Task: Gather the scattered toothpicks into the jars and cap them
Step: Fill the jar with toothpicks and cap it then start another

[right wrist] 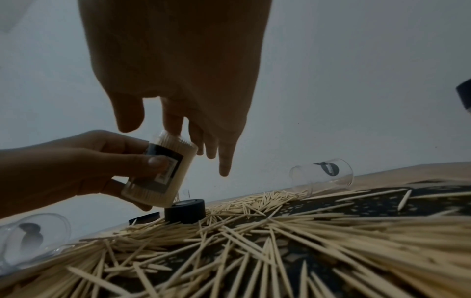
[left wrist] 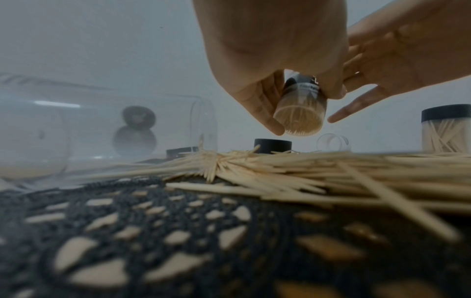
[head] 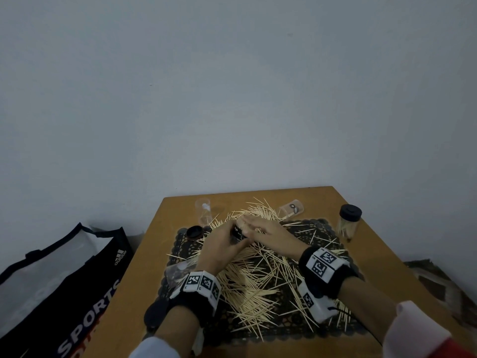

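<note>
My left hand [head: 227, 237] grips a clear jar [head: 238, 232] packed with toothpicks and holds it tilted above the mat. The jar [right wrist: 163, 173] has a black label and no cap. My right hand [head: 255, 227] reaches over it with straight fingers [right wrist: 173, 125] that touch the toothpick tips at the jar's mouth. The left wrist view shows the jar's base [left wrist: 300, 119] between my thumb and fingers. Loose toothpicks [head: 253, 277] lie thickly over the black lace mat [head: 304, 235]. A loose black cap [right wrist: 184, 210] stands just below the held jar.
A capped jar [head: 349, 223] holding some toothpicks stands at the right. Empty clear jars lie at the back [head: 291, 209], back left [head: 204, 211] and near left [head: 178, 271]. A sports bag [head: 64, 280] sits left of the wooden table [head: 382, 257].
</note>
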The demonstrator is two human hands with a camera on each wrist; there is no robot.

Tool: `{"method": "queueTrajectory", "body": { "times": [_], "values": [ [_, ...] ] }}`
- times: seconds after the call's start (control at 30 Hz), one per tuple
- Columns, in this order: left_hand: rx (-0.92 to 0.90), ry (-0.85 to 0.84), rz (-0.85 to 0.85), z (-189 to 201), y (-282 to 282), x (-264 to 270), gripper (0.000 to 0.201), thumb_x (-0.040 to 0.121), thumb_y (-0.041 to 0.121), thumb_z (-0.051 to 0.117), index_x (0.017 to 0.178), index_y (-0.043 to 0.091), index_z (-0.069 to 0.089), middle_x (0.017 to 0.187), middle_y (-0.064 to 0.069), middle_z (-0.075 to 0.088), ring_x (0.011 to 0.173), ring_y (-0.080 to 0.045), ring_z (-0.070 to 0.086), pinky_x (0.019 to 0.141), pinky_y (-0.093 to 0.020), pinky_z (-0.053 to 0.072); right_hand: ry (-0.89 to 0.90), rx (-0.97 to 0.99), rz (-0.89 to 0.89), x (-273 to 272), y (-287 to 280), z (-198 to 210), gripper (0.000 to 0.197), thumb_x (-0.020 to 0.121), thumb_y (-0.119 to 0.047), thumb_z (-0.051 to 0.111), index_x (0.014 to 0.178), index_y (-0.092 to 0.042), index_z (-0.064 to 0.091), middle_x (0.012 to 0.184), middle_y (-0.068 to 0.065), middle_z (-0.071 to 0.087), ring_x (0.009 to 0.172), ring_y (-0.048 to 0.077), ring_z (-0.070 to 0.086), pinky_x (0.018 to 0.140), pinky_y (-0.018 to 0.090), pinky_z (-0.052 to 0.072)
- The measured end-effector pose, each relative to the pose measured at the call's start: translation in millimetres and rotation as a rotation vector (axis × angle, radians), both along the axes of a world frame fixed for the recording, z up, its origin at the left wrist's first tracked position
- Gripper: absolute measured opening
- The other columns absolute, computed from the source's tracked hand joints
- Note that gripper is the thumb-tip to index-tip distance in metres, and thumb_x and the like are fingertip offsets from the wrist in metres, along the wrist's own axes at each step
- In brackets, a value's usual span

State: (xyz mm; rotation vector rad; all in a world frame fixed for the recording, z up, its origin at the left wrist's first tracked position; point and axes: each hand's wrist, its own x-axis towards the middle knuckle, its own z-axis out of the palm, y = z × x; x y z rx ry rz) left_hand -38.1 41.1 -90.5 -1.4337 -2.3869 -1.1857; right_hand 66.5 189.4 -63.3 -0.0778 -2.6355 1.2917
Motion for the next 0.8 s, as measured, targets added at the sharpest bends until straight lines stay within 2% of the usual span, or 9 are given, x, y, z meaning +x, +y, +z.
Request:
{"method": "queueTrajectory", "body": {
  "times": [0.1,0.2,0.33,0.43,0.53,0.6,0.67,0.73,0.8],
  "values": [
    [0.023,-0.004,-0.008,0,0,1,0.063,0.075,0.077,0.049,0.101,0.021,0.060,0.084,0.010,0.064,0.070,-0.006,0.060,0.062,-0.019,0.045,-0.049,0.034,0.026,0,2,0,0.057,0.096,-0.045,0.052,0.148,-0.027,0.035,0.159,-0.006,0.018,0.145,0.009,0.015,0.117,0.034,0.014],
    [0.016,0.000,-0.009,1,0,1,0.072,0.073,0.083,0.045,0.104,0.020,0.061,0.084,0.009,0.064,0.070,-0.007,0.060,0.062,-0.022,0.048,-0.092,0.134,-0.047,0,6,1,0.059,0.095,-0.050,0.050,0.148,-0.028,0.035,0.161,-0.004,0.014,0.148,0.017,0.013,0.119,0.045,0.014],
    [0.051,-0.006,-0.024,0,-1,1,0.070,0.075,0.078,0.048,0.104,0.017,0.063,0.084,0.010,0.065,0.071,-0.004,0.060,0.061,-0.015,0.043,-0.104,0.017,0.008,5,5,5,0.057,0.091,-0.050,0.057,0.143,-0.037,0.042,0.161,-0.002,0.015,0.146,0.019,0.016,0.118,0.048,0.015],
    [0.040,-0.014,-0.022,0,-1,1,0.068,0.074,0.078,0.049,0.103,0.018,0.062,0.083,0.009,0.065,0.071,-0.009,0.061,0.063,-0.027,0.051,-0.115,-0.016,-0.016,5,8,6,0.056,0.090,-0.052,0.058,0.142,-0.039,0.043,0.160,-0.003,0.017,0.146,0.018,0.015,0.118,0.049,0.017],
    [0.041,-0.011,-0.008,1,-1,1,0.065,0.076,0.078,0.052,0.100,0.018,0.062,0.078,0.011,0.062,0.067,-0.007,0.058,0.061,-0.026,0.049,-0.098,0.071,-0.099,6,12,2,0.062,0.089,-0.052,0.060,0.145,-0.035,0.041,0.159,0.001,0.022,0.146,0.019,0.017,0.117,0.044,0.017],
    [0.054,-0.002,-0.006,2,-2,1,0.069,0.075,0.079,0.051,0.104,0.018,0.063,0.079,0.012,0.062,0.068,-0.005,0.057,0.061,-0.022,0.046,-0.091,0.011,-0.031,8,11,2,0.059,0.088,-0.051,0.062,0.142,-0.041,0.042,0.158,0.000,0.025,0.145,0.016,0.019,0.116,0.044,0.018],
    [0.041,-0.001,-0.017,1,-2,1,0.070,0.075,0.079,0.051,0.109,0.018,0.062,0.083,0.010,0.065,0.071,-0.008,0.060,0.064,-0.026,0.049,-0.111,-0.009,0.013,11,10,5,0.057,0.088,-0.049,0.063,0.141,-0.043,0.043,0.158,0.000,0.025,0.145,0.015,0.019,0.117,0.045,0.018],
    [0.029,-0.027,-0.014,0,-2,1,0.059,0.077,0.070,0.060,0.108,0.020,0.062,0.084,0.010,0.065,0.071,-0.009,0.061,0.065,-0.029,0.051,-0.096,-0.018,-0.007,17,11,12,0.058,0.090,-0.044,0.061,0.144,-0.039,0.040,0.156,-0.003,0.028,0.141,0.011,0.024,0.116,0.040,0.021],
    [0.034,-0.058,-0.006,0,-1,0,0.047,0.081,0.056,0.070,0.112,0.021,0.062,0.089,0.011,0.066,0.075,-0.006,0.061,0.067,-0.025,0.051,-0.082,-0.060,-0.029,23,16,20,0.058,0.093,-0.041,0.058,0.146,-0.037,0.036,0.149,-0.010,0.035,0.131,0.005,0.033,0.107,0.031,0.031]
  ]
}}
